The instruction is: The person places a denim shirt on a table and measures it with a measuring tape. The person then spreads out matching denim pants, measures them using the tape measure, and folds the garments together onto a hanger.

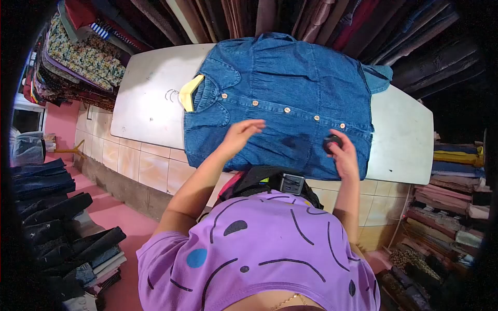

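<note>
A blue denim shirt dress (290,72) with a rounded collar and several light buttons lies spread over a white tabletop, its neck pointing left. A pale yellow hanger (191,92) sticks out of its neckline. Over the garment's front, my left hand (244,136) is held with fingers stretched to the right and nothing in it. Farther right, my right hand (345,155) grips a small round black object (332,143) between thumb and fingers, above the lower part of the dress. What kind of object it is, I cannot make out.
The white table (142,93) has a rounded edge near me. Folded patterned fabrics (78,54) are piled at its left, and garments (332,20) hang behind it. Folded dark jeans (46,212) stand at left, more folded clothes (446,207) at right. A waist bag (259,179) with a camera-like device sits against me.
</note>
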The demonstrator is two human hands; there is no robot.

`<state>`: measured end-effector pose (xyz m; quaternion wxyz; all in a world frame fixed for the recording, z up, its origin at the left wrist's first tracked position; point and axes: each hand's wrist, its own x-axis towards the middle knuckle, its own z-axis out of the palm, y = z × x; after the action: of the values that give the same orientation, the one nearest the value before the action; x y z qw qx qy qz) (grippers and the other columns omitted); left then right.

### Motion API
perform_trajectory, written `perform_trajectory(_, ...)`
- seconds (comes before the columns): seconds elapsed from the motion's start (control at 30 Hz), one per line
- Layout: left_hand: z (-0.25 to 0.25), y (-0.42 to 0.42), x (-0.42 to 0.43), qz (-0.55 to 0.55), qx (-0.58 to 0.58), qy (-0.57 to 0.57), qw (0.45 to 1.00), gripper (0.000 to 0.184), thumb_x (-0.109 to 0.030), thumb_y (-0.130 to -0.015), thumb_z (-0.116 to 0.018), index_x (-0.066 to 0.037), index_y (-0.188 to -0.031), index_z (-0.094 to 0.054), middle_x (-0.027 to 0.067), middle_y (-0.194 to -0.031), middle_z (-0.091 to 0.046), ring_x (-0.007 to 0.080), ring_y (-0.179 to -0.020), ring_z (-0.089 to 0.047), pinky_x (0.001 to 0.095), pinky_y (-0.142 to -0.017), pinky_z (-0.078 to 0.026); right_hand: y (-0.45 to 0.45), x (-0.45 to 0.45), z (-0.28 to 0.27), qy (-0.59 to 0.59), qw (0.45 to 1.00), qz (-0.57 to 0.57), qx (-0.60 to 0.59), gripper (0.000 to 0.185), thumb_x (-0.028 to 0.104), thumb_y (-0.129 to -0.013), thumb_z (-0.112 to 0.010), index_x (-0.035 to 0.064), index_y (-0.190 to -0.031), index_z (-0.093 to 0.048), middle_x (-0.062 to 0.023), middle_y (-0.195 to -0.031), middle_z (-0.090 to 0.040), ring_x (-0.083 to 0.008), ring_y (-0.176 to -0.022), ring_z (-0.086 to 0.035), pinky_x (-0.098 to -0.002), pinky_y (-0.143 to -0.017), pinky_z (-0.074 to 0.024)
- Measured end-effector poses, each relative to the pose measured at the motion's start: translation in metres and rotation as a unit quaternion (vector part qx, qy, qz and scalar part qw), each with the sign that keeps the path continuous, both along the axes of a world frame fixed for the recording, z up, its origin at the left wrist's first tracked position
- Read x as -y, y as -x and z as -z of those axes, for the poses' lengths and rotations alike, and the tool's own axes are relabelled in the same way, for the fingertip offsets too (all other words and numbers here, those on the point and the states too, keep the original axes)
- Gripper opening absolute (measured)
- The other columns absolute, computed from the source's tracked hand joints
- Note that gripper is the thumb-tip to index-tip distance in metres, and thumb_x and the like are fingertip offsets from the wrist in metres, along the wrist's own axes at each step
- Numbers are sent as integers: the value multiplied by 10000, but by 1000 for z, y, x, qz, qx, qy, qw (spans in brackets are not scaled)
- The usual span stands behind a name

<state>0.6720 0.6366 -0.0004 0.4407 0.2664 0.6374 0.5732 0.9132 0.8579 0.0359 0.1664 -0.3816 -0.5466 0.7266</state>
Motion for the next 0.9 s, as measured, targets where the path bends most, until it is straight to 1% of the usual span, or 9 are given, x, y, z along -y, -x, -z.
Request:
perform_trajectory(0.13, -19, -35, -51, 127, 200, 50, 970, 382, -270, -950, -463, -13, -1225, -523, 114, -1128, -587, 170, -1018, -563, 307, -892, -452, 33, 13, 1, -71, 992, -103, -14, 285, 21, -749, -677, 40, -1010, -566, -14, -866, -604, -71, -729, -556, -213, -600, -470)
perform_trajectory(0.23, -20, -48, -70, 78, 186, 115, 973, 348, -254, -944, -480, -10, -1182, -554, 110, -1076, -603, 161, -950, -581, 306, -847, -479, 46, 17, 12, -262, 950, -160, 53, 291, 50, -756, -673, 73, -1020, -553, -77, -850, -629, -205, -688, -626, -313, -628, -489)
perform_trajectory(0.37, -11, -43, -68, -8, 196, 159, 968, 199, -184, -892, -584, -25, -1005, -621, 61, -916, -621, 120, -822, -594, 260, -756, -506, 59, 24, 12, -355, 909, -214, 48, 289, 25, -751, -669, 58, -1012, -549, -100, -928, -628, -197, -835, -634, -298, -644, -497)
perform_trajectory(0.43, -1, -42, -61, -28, 216, 156, 963, 178, -177, -880, -599, -31, -980, -625, 47, -886, -619, 113, -803, -593, 250, -734, -506, 66, 30, 11, -445, 865, -229, 38, 302, 37, -735, -674, 61, -1010, -550, -125, -943, -623, -300, -854, -623, -354, -684, -495)
perform_trajectory(0.5, 7, -35, -52, -46, 234, 145, 960, 158, -169, -869, -615, -37, -955, -629, 33, -855, -616, 107, -784, -592, 240, -713, -506, 74, 37, 9, -447, 860, -242, 47, 305, 61, -733, -674, 88, -1011, -550, -121, -911, -617, -311, -854, -611, -383, -694, -490)
perform_trajectory(0.6, 14, -11, -36, -54, 165, 138, 975, 141, -156, -852, -626, -37, -926, -642, 26, -817, -626, 104, -741, -592, 228, -662, -494, 86, 46, 10, -453, 854, -245, 70, 302, 88, -735, -674, 118, -1009, -549, -116, -872, -610, -324, -842, -599, -413, -699, -486)
perform_trajectory(0.7, 21, 38, -5, -131, -60, 136, 980, 90, -103, -795, -651, -32, -850, -661, 34, -753, -640, 94, -659, -574, 229, -581, -454, 102, 49, 16, -462, 848, -236, 105, 297, 97, -740, -675, 126, -1006, -547, -116, -865, -610, -331, -829, -601, -417, -693, -488)
perform_trajectory(0.73, 41, 65, 12, -151, -195, 147, 958, 88, -101, -781, -662, -23, -823, -667, 32, -721, -638, 96, -649, -574, 231, -581, -450, 106, 52, 20, -462, 848, -224, 127, 295, 101, -741, -675, 130, -1005, -546, -118, -865, -610, -333, -829, -602, -419, -691, -489)
perform_trajectory(0.9, 19, 142, 54, -264, -303, 243, 883, 121, -159, -775, -672, -43, -811, -679, 82, -757, -675, 170, -655, -632, 293, -602, -479, 141, 56, 39, -488, 836, -201, 148, 296, 105, -740, -679, 133, -1001, -544, -119, -882, -618, -335, -840, -606, -423, -686, -492)
